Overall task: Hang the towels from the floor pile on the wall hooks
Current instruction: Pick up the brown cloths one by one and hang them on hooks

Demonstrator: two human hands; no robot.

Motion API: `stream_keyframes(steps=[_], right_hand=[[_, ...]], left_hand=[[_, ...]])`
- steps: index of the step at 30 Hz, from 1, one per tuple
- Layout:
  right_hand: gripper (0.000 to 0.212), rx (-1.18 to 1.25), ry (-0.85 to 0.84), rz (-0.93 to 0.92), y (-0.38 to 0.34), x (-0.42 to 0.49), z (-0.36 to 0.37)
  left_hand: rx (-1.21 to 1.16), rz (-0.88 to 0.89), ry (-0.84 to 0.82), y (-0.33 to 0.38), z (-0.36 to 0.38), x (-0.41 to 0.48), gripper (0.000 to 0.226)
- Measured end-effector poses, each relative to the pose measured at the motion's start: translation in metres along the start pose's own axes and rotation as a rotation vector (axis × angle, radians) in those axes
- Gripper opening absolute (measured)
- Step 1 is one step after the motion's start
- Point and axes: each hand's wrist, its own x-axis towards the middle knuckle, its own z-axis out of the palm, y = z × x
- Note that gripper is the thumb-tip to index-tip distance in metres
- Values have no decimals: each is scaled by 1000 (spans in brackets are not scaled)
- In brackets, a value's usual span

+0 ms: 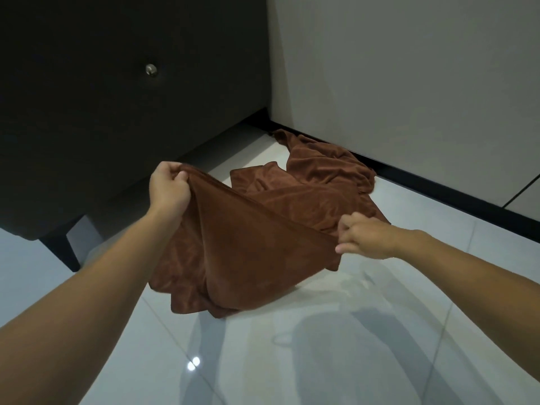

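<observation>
A brown towel (239, 258) is stretched by its top edge between my two hands, and its lower part trails on the floor. My left hand (169, 188) grips one corner, raised at the left. My right hand (362, 239) pinches the other corner, lower and to the right. Behind it a pile of brown towels (318, 176) lies crumpled on the floor against the wall's base. No wall hook shows in this view.
A dark cabinet (117, 112) with a round metal knob (151, 69) stands at the left on a short leg (62, 247). A pale wall (409, 83) with a black skirting (438, 182) runs along the right. The floor (350, 346) is glossy light tile.
</observation>
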Motion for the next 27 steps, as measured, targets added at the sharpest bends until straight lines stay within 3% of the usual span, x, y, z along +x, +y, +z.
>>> stream_keyframes(steps=[7,11,15,21,27], right_hand=[[22,357,629,189,32,-15,-41],[5,644,682,257,33,-30,-57],[14,625,746,289,39,-44,-60],[24,760,996,324,55,-52,-71],[10,484,879,209,59,-60,-68]], left_hand=[[125,42,-25,-6,-11,1,12],[211,118,-47,0,-4,-2,13],[201,157,-55,4,4,-5,15],[108,167,-55,24,25,-9,11],[142,144,-80,21,33,-10,19]])
